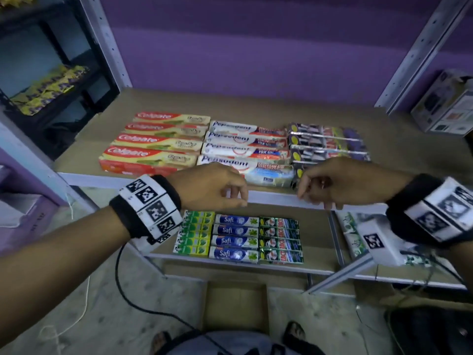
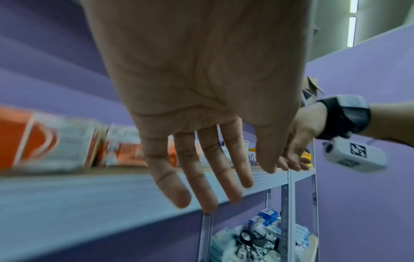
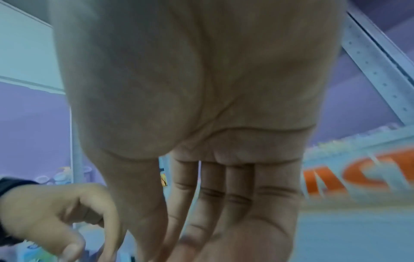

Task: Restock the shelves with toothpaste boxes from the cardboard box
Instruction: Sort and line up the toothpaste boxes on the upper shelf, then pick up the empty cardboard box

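On the upper shelf (image 1: 153, 181) lie three rows of toothpaste boxes: red Colgate boxes (image 1: 151, 149), white Pepsodent boxes (image 1: 243, 149) and dark purple boxes (image 1: 327, 144). The lower shelf (image 1: 230, 267) holds green boxes (image 1: 194, 234), blue Safi boxes (image 1: 234, 238) and dark green boxes (image 1: 280, 239). My left hand (image 1: 220, 188) and right hand (image 1: 330, 185) hover at the upper shelf's front edge, fingers loose and pointing down, holding nothing. The left wrist view shows straight empty fingers (image 2: 201, 177); the right wrist view shows hanging fingers (image 3: 224, 203). The cardboard box (image 1: 236, 307) stands open on the floor below, with no toothpaste boxes visible inside.
Metal uprights (image 1: 422, 52) frame the shelf against a purple wall. A white carton (image 1: 445, 106) sits at the right end of the upper shelf. A black rack with yellow packets (image 1: 48, 90) stands left. Cables (image 1: 122, 285) run over the floor near my sandalled feet (image 1: 294, 331).
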`<state>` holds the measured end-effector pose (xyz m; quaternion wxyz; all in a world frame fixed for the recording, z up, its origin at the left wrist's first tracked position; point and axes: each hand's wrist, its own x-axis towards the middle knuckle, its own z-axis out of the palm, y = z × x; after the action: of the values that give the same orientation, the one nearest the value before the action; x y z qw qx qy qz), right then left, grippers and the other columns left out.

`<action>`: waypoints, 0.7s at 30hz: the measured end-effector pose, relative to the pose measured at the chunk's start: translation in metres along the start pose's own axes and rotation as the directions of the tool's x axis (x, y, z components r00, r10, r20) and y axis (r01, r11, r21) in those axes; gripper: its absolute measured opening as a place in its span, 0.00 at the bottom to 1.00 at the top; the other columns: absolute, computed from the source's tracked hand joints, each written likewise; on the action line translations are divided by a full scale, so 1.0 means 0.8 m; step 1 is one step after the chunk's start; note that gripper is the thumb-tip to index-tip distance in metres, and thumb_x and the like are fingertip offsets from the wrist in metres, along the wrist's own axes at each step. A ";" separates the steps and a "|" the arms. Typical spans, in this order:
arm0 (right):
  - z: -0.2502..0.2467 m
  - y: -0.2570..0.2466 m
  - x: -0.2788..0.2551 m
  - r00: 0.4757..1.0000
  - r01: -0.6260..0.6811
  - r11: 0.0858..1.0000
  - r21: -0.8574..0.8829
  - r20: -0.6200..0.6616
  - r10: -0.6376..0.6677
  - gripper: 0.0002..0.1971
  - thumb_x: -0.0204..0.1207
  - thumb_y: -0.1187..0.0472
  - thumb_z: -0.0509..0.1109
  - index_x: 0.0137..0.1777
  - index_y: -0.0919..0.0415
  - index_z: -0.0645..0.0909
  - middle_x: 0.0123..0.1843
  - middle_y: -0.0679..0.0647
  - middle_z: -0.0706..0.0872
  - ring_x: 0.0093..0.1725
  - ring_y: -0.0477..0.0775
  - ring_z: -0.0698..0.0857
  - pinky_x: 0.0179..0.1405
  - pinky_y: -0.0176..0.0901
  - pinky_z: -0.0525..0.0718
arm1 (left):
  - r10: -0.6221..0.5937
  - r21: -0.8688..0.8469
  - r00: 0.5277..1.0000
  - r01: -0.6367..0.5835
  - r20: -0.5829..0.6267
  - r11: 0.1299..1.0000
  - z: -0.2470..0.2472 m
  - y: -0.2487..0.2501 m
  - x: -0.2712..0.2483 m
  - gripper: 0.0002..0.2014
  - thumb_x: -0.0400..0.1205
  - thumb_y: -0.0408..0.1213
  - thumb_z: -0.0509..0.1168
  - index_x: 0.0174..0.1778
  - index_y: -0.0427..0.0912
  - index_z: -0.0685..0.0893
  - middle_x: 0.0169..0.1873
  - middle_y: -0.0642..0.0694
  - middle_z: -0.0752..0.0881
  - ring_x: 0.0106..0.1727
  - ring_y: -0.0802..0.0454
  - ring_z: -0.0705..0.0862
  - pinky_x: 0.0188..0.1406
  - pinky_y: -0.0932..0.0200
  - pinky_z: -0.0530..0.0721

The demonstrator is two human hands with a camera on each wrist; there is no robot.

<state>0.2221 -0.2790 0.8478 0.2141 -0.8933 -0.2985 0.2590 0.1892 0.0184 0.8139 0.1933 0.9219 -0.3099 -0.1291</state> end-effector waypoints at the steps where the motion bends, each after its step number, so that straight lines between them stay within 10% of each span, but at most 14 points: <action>1: 0.020 0.006 -0.004 0.999 0.003 1.000 0.006 0.036 -0.003 0.11 0.81 0.61 0.69 0.46 0.41 0.87 0.40 0.48 0.89 0.34 0.46 0.88 0.32 0.38 0.85 | -0.022 -0.053 0.998 0.025 0.056 0.998 0.011 -0.003 -0.005 0.09 0.82 0.54 0.66 0.54 0.60 0.86 0.46 0.61 0.85 0.44 0.66 0.83 0.43 0.68 0.82; 6: 0.133 0.041 -0.003 0.983 0.014 0.992 0.128 0.179 -0.037 0.06 0.84 0.58 0.67 0.52 0.53 0.86 0.41 0.44 0.86 0.37 0.39 0.83 0.39 0.28 0.75 | -0.129 -0.298 0.927 0.241 0.351 0.924 0.099 -0.032 -0.019 0.12 0.83 0.56 0.65 0.61 0.60 0.84 0.53 0.61 0.87 0.48 0.70 0.82 0.44 0.75 0.77; 14: 0.320 0.118 0.039 0.807 -0.457 0.868 0.196 0.501 0.312 0.07 0.82 0.52 0.68 0.52 0.52 0.86 0.40 0.48 0.90 0.28 0.46 0.85 0.20 0.34 0.77 | -0.331 -0.456 0.769 0.605 0.546 0.653 0.287 -0.094 -0.036 0.15 0.84 0.52 0.64 0.61 0.48 0.85 0.48 0.59 0.83 0.41 0.72 0.82 0.29 0.80 0.75; 21: 0.446 0.190 0.063 0.607 -0.782 0.519 0.346 0.615 0.504 0.05 0.81 0.55 0.68 0.54 0.51 0.83 0.54 0.59 0.86 0.38 0.56 0.90 0.28 0.42 0.87 | -0.615 -0.444 0.444 0.881 0.651 0.166 0.441 -0.139 -0.057 0.15 0.85 0.38 0.64 0.67 0.40 0.83 0.63 0.36 0.85 0.58 0.37 0.87 0.27 0.63 0.82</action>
<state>0.1105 -0.2762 0.4730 0.2890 -0.7416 0.1213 0.5931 0.0855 0.0307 0.4559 0.4043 0.7432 0.2521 -0.4696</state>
